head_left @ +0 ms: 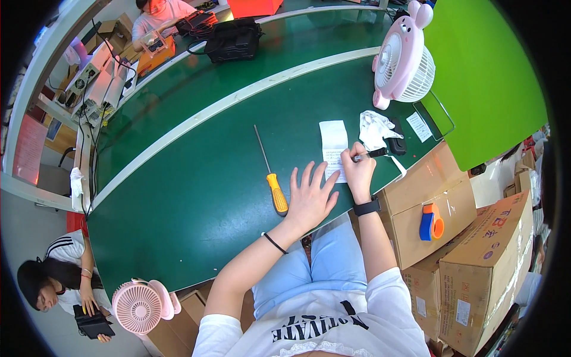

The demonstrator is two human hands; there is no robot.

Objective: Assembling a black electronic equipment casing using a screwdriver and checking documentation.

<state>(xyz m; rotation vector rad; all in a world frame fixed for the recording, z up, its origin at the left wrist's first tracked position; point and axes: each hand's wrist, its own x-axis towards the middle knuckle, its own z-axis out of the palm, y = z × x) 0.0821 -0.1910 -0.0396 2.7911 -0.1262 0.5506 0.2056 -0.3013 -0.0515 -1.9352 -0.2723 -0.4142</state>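
Observation:
My right hand (359, 171) is closed round a black-and-clear pen (372, 154), its fingers resting over a slip of printed white paper (333, 135). Flat on the green table (208, 172), fingers spread, lies my left hand (311, 196), with its fingertips at the slip's lower left edge. Where the pen's tip meets the paper is hidden by my right hand. Just left of my left hand, a screwdriver (275, 191) with a yellow and black handle lies on the table, its long shaft pointing away from me.
Right of the slip are crumpled white tissue (376, 128), a black object (397, 139) and another printed slip (419, 127). A pink fan (395, 65) stands behind; a smaller one (141, 306) is at the near left corner. Cardboard boxes (440, 196) carry a tape dispenser (432, 224). Two people sit beyond.

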